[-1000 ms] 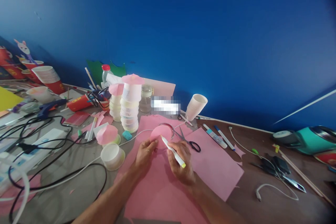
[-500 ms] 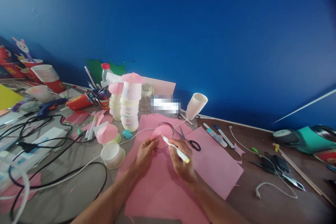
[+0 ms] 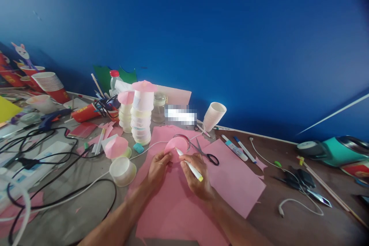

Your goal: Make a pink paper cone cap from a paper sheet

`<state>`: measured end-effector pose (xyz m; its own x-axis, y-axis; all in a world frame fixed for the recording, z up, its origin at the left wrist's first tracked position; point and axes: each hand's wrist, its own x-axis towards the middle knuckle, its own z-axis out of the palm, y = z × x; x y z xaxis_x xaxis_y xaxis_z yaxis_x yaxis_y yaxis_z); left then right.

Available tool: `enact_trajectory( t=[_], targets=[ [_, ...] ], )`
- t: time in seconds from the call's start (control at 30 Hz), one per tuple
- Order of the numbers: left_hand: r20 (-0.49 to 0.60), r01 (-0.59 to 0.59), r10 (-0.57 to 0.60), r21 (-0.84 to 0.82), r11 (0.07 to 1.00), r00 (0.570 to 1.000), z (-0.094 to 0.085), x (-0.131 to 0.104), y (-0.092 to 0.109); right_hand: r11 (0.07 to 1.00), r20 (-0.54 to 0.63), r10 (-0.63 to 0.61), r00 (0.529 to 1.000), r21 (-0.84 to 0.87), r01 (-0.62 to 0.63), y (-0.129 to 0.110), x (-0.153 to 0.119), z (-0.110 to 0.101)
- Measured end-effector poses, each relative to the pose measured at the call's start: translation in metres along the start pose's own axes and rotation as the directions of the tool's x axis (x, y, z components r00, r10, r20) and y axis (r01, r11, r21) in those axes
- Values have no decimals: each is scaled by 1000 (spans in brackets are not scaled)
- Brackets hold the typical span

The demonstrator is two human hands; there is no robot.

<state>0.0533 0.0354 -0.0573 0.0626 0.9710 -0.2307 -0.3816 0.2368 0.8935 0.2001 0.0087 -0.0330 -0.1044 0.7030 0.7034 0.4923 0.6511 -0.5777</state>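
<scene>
White marker point(image 3: 194, 171) axis diagonal, tip forward-left at pink disc point(image 3: 174, 145); right hand point(image 3: 199, 184) fingers grip barrel; left hand point(image 3: 158, 169) pinches disc.

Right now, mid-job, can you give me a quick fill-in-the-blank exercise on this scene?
1. The right hand holds a white marker with a ____ end.
2. The left hand holds a round paper disc coloured ____.
3. The black-handled metal scissors lie nearer the ____ hand.
4. The clear plastic bottle has a ____ cap.

Missing words: yellow; pink; right; red.
</scene>
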Motion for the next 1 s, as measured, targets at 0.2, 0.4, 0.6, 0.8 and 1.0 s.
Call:
enact_trajectory(
  t=[0.2, 0.4, 0.6, 0.8, 1.0],
  targets=[
    [-29, -25, 21, -145, 989, 999, -4, 8, 1, 993, -69, -47, 996, 106, 54, 1, -7, -10],
    [-67, -27, 15, -181, 983, 998, -3, 9, 1, 991, -33, 32, 999, -132, -36, 20, -9, -5],
    [-111, -36, 12, -218, 975, 994, 1, 9, 1, 923, -19, 75, 997, -378, -76, 42, -14, 9],
    [-99, -46, 29, -185, 982, 995, 4, 7, 6, 872, 102, 160, 982, -481, -92, 36, -19, 16],
    [-86, -52, 38, -162, 985, 996, 4, 6, 6, 842, 174, 253, 952, -525, -128, 21, -16, 16]
  ],
)
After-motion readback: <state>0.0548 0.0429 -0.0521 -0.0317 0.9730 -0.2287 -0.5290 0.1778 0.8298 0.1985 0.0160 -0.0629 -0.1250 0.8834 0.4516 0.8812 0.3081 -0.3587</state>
